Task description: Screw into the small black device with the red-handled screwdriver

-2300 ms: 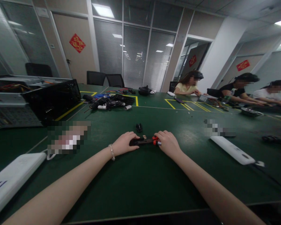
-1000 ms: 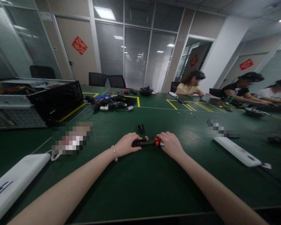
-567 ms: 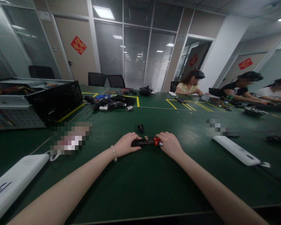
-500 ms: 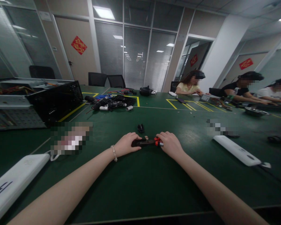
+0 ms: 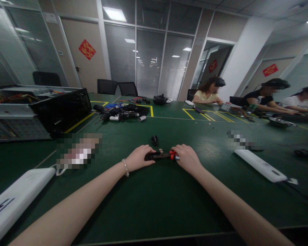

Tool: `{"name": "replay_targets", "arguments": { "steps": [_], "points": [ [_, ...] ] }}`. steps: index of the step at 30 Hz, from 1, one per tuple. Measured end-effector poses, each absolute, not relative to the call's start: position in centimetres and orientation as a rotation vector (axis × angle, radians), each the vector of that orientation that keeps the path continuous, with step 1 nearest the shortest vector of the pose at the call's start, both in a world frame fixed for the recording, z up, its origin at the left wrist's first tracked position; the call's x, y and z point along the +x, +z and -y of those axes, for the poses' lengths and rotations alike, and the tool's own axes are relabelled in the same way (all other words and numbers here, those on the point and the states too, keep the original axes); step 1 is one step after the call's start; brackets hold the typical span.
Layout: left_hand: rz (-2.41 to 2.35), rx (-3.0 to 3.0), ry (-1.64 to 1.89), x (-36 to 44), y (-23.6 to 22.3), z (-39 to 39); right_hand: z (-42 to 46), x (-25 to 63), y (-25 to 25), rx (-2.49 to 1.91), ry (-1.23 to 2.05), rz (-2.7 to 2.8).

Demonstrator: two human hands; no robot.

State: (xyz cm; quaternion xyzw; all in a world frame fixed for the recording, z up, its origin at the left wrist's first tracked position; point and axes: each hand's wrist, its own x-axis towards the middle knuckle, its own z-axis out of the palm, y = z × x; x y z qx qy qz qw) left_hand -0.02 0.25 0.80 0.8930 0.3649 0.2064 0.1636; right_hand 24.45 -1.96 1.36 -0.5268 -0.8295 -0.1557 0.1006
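Note:
Over the middle of the green table, my left hand [image 5: 139, 158] is closed around a small black part [image 5: 149, 156] whose exact kind I cannot make out. My right hand [image 5: 188, 156] wraps the red handles of a pair of pliers [image 5: 165, 155], their dark jaws pointing left and meeting the black part. A silvery end shows just below the red grips. Near the jaws sits a tiny pale piece [image 5: 161, 150]; what it belongs to is unclear. Just beyond my hands a small black object [image 5: 154, 140] lies on the table.
An opened computer case [image 5: 20, 119] stands at left. White power banks [image 5: 23, 191] or similar white boxes lie at both sides, the right one [image 5: 260, 166] with a cable. Tools and cables [image 5: 123, 112] are heaped farther back. Several people sit at far right by a metal bowl [image 5: 282, 122].
Hardly anything differs. Both hands hold the same grip on the black part and the pliers, while the whole view shifts very slightly.

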Motion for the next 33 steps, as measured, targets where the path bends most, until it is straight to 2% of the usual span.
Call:
{"name": "replay_targets", "arguments": {
  "steps": [33],
  "points": [
    [-1.043,2.541,0.577,0.07,1.0,-0.2,1.95,24.46,1.52,-1.53,-0.477,2.464]
  ]
}}
